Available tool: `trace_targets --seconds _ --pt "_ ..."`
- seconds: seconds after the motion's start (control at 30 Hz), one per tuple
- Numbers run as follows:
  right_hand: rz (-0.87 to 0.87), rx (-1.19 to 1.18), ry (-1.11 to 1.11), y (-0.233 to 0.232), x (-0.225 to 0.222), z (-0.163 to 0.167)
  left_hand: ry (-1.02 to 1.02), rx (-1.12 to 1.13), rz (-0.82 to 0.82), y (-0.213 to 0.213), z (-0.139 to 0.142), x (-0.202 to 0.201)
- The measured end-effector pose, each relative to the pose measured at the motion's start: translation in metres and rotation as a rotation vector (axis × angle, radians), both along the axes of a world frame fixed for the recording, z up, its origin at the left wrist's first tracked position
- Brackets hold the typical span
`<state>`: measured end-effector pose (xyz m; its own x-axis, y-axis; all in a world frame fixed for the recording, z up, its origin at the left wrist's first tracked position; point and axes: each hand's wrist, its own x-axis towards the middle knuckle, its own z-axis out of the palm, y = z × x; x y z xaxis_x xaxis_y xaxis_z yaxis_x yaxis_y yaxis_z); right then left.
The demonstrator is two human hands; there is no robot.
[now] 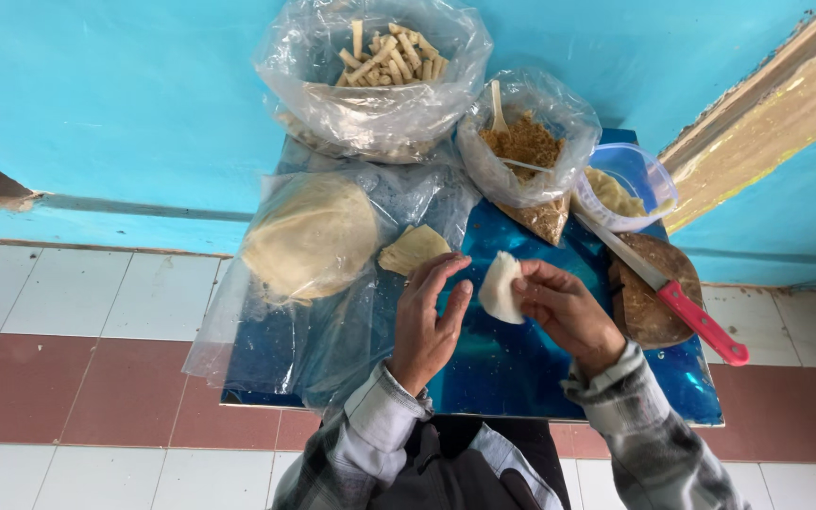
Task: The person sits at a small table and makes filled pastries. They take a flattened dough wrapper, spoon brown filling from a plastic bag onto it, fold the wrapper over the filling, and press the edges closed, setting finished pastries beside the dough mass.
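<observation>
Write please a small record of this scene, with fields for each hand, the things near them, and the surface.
left hand: left hand, open, fingers spread, holding nothing
right hand: right hand pinching a thin white wrapper sheet
surface: shiny blue tray on a tiled floor
wrappers: round stack in clear plastic; one folded piece beside it
filling: brown crumbs in a bag with a spoon
rolls: finished rolls in a bag
knife: red-handled knife on a round wooden board

wall [125, 104]: turquoise, painted | floor [96, 312]: white and red-brown tiles | table [521, 368]: glossy blue (low) | light: daylight
</observation>
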<state>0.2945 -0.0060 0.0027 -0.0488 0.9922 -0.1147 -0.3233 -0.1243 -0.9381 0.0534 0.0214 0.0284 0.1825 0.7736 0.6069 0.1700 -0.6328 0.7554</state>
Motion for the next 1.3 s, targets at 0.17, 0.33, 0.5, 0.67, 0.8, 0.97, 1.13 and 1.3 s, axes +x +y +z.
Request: trace_targets --seconds 0.17,0.33,0.5,0.67,0.8,0.97,1.13,1.3 --pt "-0.287 0.36 -0.968 -0.048 -0.027 0.008 0.046 -0.034 -0.087 -0.014 0.0 -0.001" --pt "-0.142 0.825 -1.503 -0.092 -0.071 0.018 0.353 0.091 -0.251 -0.036 -0.014 -0.015" --pt "-0.202 0.679 -1.397 -0.071 -0.003 0.034 0.525 0.159 -0.283 -0.048 -0.027 -0.025" --pt "-0.412 0.382 -1.995 0.026 0.127 0.052 0.507 0.189 -0.26 -0.047 -0.03 -0.025" --pt "-0.079 0.0 -2.034 0.066 0.172 0.034 0.483 0.159 -0.287 -0.046 -0.03 -0.027" --pt "-0.02 -0.032 -2.117 0.073 0.184 0.021 0.474 0.158 -0.296 -0.046 -0.03 -0.029" --pt "-0.098 0.076 -2.152 0.066 0.183 0.033 0.472 0.157 -0.303 -0.046 -0.031 -0.028" --pt "-0.054 0.125 -2.285 0.058 0.177 0.04 0.473 0.168 -0.306 -0.045 -0.031 -0.027"
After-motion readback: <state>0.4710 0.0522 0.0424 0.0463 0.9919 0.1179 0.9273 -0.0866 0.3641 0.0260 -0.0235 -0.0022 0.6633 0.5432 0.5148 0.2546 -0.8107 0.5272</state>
